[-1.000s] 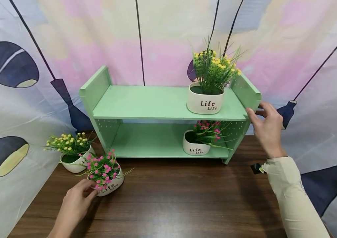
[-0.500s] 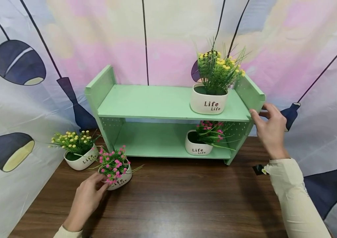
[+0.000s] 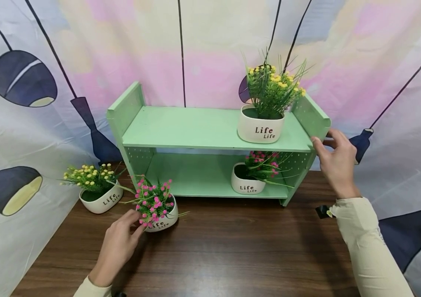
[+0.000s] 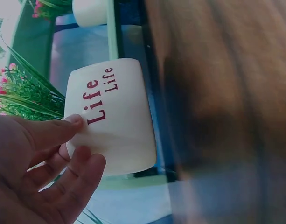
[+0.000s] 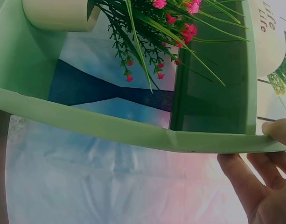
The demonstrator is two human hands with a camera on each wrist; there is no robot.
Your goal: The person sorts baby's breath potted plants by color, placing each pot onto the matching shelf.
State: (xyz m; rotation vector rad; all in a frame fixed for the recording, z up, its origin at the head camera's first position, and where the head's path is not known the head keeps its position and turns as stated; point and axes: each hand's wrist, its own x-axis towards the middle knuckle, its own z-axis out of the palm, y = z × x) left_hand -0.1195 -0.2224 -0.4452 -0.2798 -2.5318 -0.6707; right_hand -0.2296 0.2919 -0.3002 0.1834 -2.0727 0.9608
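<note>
My left hand [image 3: 118, 242] pinches the left end of a white "Life" flowerpot [image 3: 164, 220] by its rim, in front of the shelf's left side. Pink artificial flowers [image 3: 153, 203] fill this pot. The left wrist view has the thumb on the lettered face of the flowerpot [image 4: 112, 126], with some fingers behind it. At the right, my right hand [image 3: 338, 163] grips the edge of the green shelf's side panel [image 3: 312, 113]. In the right wrist view that panel [image 5: 133, 137] lies between the thumb and fingers of the right hand [image 5: 268, 186].
A yellow-flowered pot [image 3: 102, 200] stands on the wooden table [image 3: 240, 251] left of the shelf. Another yellow-flowered pot [image 3: 260, 128] occupies the upper board's right side. Below it, a pink-flowered pot [image 3: 247, 181] is on the lower board. A patterned cloth [image 3: 210, 49] hangs behind.
My left hand has carried the pink-flowered pot rightward and a little toward the shelf. The right hand keeps its grip on the side panel. The head view has shifted slightly.
</note>
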